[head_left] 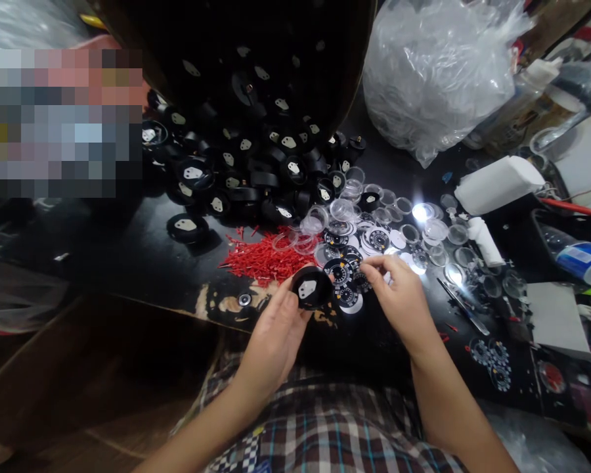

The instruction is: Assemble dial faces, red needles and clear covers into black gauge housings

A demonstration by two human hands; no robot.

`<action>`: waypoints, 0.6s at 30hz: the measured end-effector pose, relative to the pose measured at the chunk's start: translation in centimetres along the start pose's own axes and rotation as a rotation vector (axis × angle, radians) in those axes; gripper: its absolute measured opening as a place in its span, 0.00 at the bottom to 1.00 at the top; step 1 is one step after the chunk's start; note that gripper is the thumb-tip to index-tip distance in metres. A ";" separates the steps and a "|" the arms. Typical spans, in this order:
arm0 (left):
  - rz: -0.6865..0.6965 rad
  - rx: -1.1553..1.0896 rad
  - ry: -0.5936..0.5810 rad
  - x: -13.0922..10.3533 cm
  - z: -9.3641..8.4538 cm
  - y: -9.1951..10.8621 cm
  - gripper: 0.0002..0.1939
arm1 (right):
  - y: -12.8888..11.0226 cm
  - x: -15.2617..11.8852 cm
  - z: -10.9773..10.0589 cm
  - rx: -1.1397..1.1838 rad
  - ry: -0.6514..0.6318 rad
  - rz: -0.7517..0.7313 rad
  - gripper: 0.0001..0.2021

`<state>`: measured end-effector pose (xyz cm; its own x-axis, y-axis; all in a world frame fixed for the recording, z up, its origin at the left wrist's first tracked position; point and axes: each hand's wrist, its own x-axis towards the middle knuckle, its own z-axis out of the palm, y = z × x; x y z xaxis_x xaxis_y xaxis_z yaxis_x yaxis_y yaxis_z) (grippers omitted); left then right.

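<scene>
My left hand [276,325] grips a round black gauge housing [308,289], its hollow face turned up with a pale metal plate inside. Just to the right, my right hand [398,292] has thumb and forefinger pinched together over printed dial discs [347,295]. Whatever lies between those fingertips is too small to make out. Behind the held housing spreads a heap of small red pointers [263,256]. Clear round covers [342,209] overlap the far side of the dials. Many more black housings [217,203] are piled farther back.
A large dark container [256,39] leans over the housings. A stuffed plastic bag [438,72] stands back right. On the right lie a white roll [500,184], tweezers [463,305], a bottle [584,259] and a white box [556,318]. The table's worn edge [177,309] faces me.
</scene>
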<state>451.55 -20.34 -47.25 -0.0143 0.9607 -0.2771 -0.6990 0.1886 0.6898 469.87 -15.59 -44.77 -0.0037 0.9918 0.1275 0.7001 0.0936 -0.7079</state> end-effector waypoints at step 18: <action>-0.206 0.222 0.063 -0.2 0.2 0.1 0.18 | -4.5 -1.3 1.8 0.234 -0.141 -0.033 0.03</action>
<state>451.63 -20.48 -47.05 0.0625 0.8847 -0.4620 -0.5189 0.4242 0.7422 465.41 -17.15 -42.98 -0.1349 0.9886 0.0665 0.5141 0.1272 -0.8482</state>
